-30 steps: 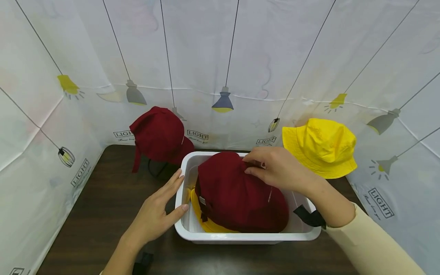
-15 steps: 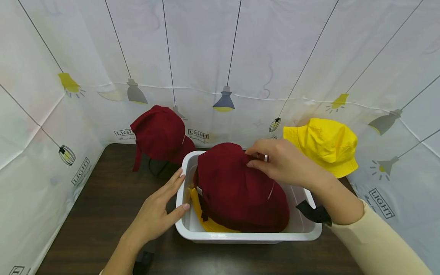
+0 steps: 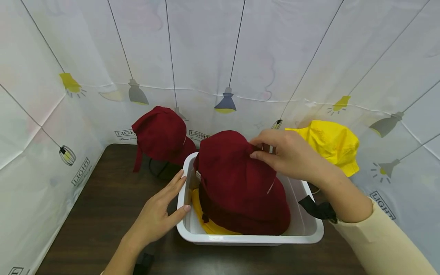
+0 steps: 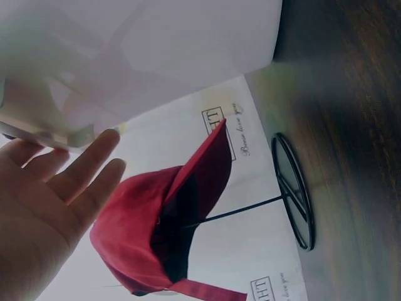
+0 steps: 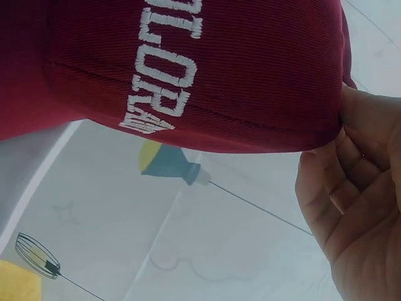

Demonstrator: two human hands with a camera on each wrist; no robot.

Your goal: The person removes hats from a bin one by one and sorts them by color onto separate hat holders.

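I have the red cap [image 3: 233, 175] by its crown: the right hand [image 3: 285, 152] pinches the cloth between thumb and fingertips. The cap sits partly inside the white bin [image 3: 249, 240], crown above the far rim, brim down within the walls. On the right wrist view I can read part of its white lettering. My left hand [image 3: 158, 212] holds nothing; its fingers are extended and touch the bin's left rim.

Going by how things lie, I'd call the work about midway. Outside the bin, a second red cap [image 3: 161, 133] is already up on a black wire stand [image 4: 284, 195] at the back left of the table [image 3: 113, 214], and a yellow hat [image 3: 331, 145] is at the back right, its support mostly hidden from me. What is left, as I judge it, is in the bin: the cap I'm gripping is not yet clear of the walls, and yellow cloth [image 3: 213, 227] shows beneath it, touched by neither hand. I can't tell whether more lies under that.
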